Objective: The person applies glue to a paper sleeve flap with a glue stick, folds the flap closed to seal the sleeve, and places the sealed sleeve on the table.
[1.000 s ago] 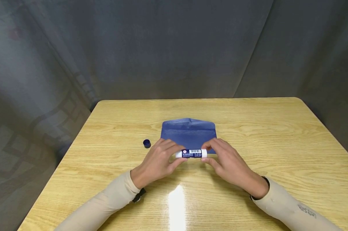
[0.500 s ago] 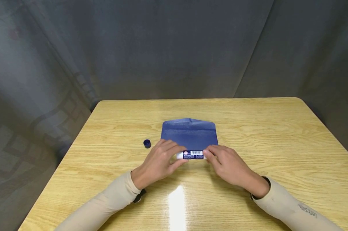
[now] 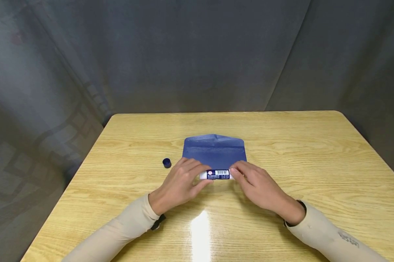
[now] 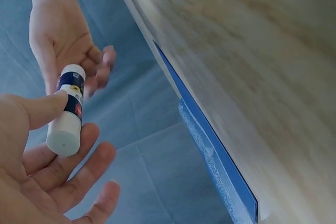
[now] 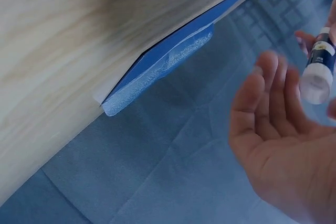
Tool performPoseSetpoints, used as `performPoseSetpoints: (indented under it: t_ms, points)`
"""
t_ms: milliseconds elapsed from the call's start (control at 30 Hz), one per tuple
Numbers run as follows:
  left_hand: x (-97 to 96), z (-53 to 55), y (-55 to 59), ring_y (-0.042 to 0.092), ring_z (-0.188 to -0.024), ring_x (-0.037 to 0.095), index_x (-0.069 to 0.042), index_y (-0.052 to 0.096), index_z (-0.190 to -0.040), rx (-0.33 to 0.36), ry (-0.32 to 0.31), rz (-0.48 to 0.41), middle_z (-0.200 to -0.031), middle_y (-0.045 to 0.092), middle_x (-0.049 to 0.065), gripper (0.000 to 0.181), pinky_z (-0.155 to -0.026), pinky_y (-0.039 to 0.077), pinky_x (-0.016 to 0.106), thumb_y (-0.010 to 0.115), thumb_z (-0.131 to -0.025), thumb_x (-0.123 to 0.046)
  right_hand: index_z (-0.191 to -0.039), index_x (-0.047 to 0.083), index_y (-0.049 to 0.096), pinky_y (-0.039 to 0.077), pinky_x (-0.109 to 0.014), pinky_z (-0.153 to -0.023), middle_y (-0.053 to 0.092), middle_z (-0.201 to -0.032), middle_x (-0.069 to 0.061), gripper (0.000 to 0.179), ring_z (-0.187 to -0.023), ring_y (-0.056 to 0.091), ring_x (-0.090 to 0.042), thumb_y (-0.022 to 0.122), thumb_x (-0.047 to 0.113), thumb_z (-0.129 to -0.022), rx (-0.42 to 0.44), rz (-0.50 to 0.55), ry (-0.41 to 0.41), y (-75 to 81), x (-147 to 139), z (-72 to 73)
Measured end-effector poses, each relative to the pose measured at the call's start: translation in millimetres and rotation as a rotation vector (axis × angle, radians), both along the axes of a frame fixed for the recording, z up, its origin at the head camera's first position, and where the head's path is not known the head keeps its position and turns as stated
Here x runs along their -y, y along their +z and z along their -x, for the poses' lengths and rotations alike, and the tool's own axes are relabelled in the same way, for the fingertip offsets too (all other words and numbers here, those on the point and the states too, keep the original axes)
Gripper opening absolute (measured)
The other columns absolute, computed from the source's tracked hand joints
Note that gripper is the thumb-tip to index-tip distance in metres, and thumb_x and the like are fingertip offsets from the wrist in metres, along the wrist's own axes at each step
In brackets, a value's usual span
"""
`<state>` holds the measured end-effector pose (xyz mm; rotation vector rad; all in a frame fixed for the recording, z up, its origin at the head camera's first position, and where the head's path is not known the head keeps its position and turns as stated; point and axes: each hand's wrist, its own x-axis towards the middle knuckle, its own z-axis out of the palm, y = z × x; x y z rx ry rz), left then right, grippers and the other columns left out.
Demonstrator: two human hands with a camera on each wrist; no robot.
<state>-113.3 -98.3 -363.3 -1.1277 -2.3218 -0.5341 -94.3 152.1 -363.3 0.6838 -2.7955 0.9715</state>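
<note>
A glue stick with a dark blue label and white ends lies level between both hands, above the front of an envelope. My left hand pinches its left end between thumb and fingers; in the left wrist view the thumb lies over the glue stick. At the other end, my right hand holds the white base, with the thumb laid across it in the head view. Behind the hands rests the blue envelope, flap raised and away from me. Whitish streaks mark the flap in the right wrist view.
A dark blue cap stands on the wooden table, left of the envelope. Grey curtains hang behind and beside the table. Light reflects off the tabletop in front of the hands.
My right thumb and fingers, spread at the glue stick's right end a second ago, have turned so the thumb lies across it. The left hand keeps its grip; cap and envelope stay put.
</note>
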Motion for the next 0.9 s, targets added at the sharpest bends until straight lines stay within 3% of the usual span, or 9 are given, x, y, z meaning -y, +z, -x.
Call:
performPoseSetpoints:
  t_ms: [100, 233, 467, 900]
  points:
    - [0.2, 0.4, -0.6, 0.068, -0.083, 0.012, -0.01, 0.075, -0.104, 0.017, 0.013, -0.013, -0.091, 0.075, -0.001, 0.029, -0.076, 0.05, 0.029, 0.081, -0.083, -0.031, -0.116, 0.026, 0.058, 0.05, -0.027, -0.073, 0.06, -0.097, 0.012, 0.017, -0.085, 0.056, -0.005, 0.051, 0.035, -0.104, -0.002, 0.043, 0.004, 0.0, -0.4, -0.9]
    - [0.5, 1.0, -0.5, 0.067, -0.082, 0.012, -0.01, 0.075, -0.103, 0.027, 0.028, -0.018, -0.091, 0.075, -0.001, 0.029, -0.077, 0.05, 0.03, 0.081, -0.083, -0.032, -0.123, 0.024, 0.054, 0.055, -0.036, -0.085, 0.06, -0.109, 0.011, 0.034, -0.098, 0.059, -0.007, 0.068, 0.036, -0.095, -0.038, 0.069, 0.028, -0.5, -0.6, -0.5]
    - [1.1, 1.4, -0.2, 0.067, -0.081, 0.011, -0.011, 0.076, -0.102, 0.052, 0.03, -0.029, -0.091, 0.076, -0.002, 0.028, -0.077, 0.051, 0.03, 0.079, -0.085, -0.033, -0.116, 0.02, 0.058, 0.057, -0.036, -0.078, 0.062, -0.105, 0.008, 0.042, -0.094, 0.063, -0.01, 0.082, 0.019, -0.082, -0.166, 0.062, 0.038, -2.1, 0.2, 1.5]
    - [0.3, 1.7, -0.4, 0.068, -0.081, 0.011, -0.012, 0.076, -0.101, 0.042, 0.021, -0.029, -0.091, 0.076, -0.002, 0.028, -0.076, 0.049, 0.029, 0.081, -0.083, -0.032, -0.107, 0.021, 0.061, 0.057, -0.039, -0.078, 0.064, -0.101, 0.008, 0.036, -0.095, 0.065, -0.012, 0.082, 0.015, -0.08, -0.191, 0.049, 0.025, -3.5, -0.6, 1.2]
